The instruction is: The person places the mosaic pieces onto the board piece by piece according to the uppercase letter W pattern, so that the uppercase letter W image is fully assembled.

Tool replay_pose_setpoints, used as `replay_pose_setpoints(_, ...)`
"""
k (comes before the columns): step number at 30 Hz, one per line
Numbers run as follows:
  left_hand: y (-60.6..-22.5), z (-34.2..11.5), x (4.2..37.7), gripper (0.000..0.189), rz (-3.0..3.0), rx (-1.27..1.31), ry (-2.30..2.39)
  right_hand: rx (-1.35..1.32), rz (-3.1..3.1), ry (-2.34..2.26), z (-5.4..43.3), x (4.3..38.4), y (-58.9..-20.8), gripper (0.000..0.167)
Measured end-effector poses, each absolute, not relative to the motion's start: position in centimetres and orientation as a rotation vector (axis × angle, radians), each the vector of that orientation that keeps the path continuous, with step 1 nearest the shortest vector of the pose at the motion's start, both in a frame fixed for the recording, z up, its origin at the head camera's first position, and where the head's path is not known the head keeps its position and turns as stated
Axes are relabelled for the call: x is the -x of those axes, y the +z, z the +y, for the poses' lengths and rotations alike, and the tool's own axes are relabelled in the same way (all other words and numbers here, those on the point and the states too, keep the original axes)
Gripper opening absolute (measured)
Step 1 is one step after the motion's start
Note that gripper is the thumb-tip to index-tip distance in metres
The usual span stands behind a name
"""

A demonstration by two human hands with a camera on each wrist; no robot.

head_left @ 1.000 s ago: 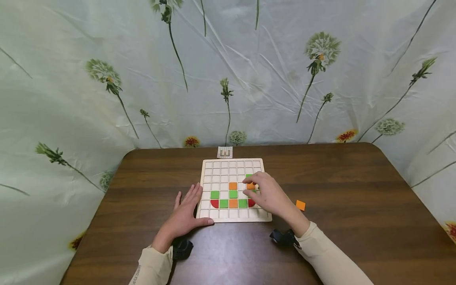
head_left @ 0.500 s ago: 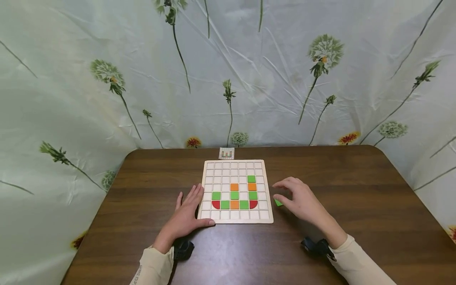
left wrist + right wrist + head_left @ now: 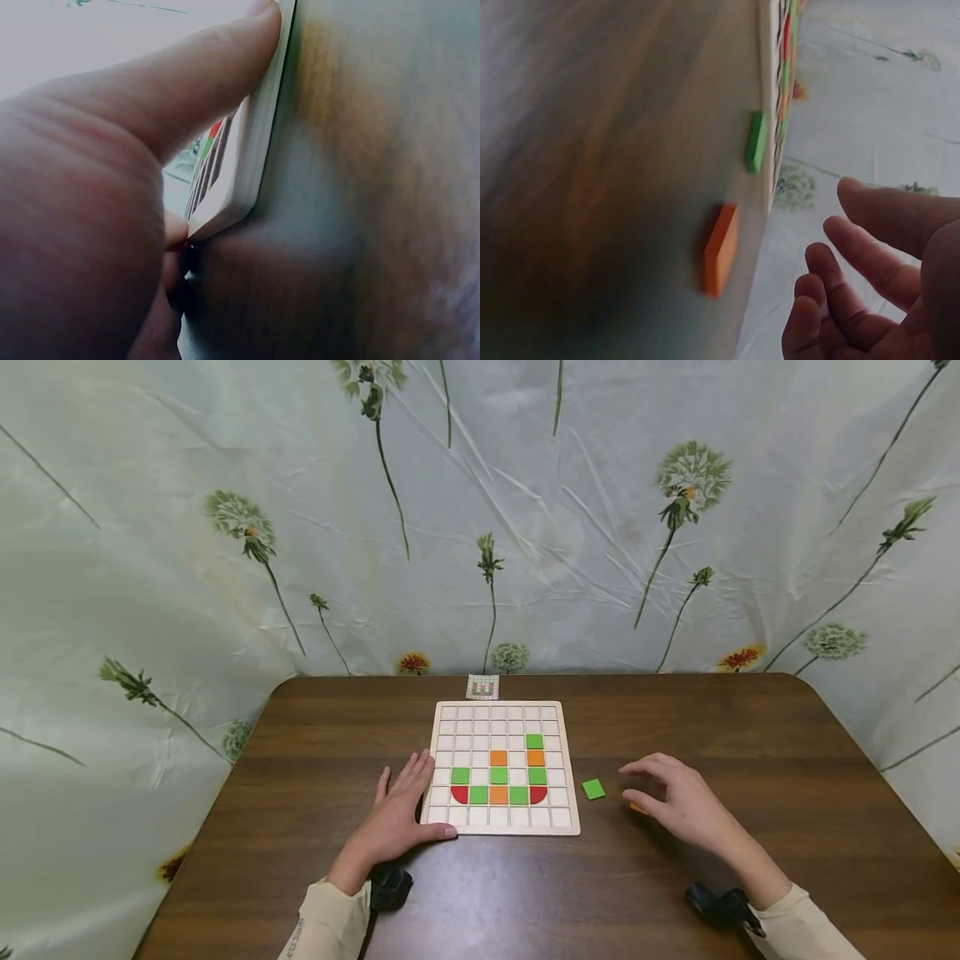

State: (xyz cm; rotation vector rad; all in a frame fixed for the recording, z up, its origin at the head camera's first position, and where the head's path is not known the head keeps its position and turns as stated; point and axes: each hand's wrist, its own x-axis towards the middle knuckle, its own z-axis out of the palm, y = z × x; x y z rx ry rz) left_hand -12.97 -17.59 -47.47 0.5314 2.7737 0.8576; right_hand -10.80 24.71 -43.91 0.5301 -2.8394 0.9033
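Note:
A pale wooden grid board [image 3: 504,831] lies on the table, with several green, orange and red pieces in its cells. My left hand [image 3: 393,818] rests against the board's near left corner, fingers straight along the left edge and thumb on the front rim. To the right of the board lies a loose green square tile [image 3: 593,789]. My right hand [image 3: 686,806] hovers above an orange square tile [image 3: 720,251], holding nothing, with thumb and fingers apart. In the head view that hand hides most of the orange tile.
A small printed card [image 3: 482,687] with a grid pattern lies behind the board, near the far edge of the brown wooden table [image 3: 360,718]. A pale cloth [image 3: 420,527] printed with dandelions hangs behind the table.
My right hand has moved off the board to the right, past the green tile to above the orange one. The left hand has stayed at the board's corner.

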Motion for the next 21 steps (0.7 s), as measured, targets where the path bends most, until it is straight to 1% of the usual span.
replay_pose_setpoints(11, -47.5, -17.5, 13.0, 0.116, 2.779, -0.529, 0.865, -0.522, -2.911, 0.98, 27.2, 10.4, -44.4, 0.026)
replay_pose_setpoints(17, -47.4, -17.5, 13.0, 0.115, 2.777, -0.53, 0.863, -0.608, -2.936, 1.075, 27.6, 10.4, -44.9, 0.031)
replay_pose_setpoints(21, -47.4, -17.5, 13.0, 0.115, 2.771, -0.525, 0.854, -0.647, -2.961, 1.055, 27.7, 10.5, -45.1, 0.034)
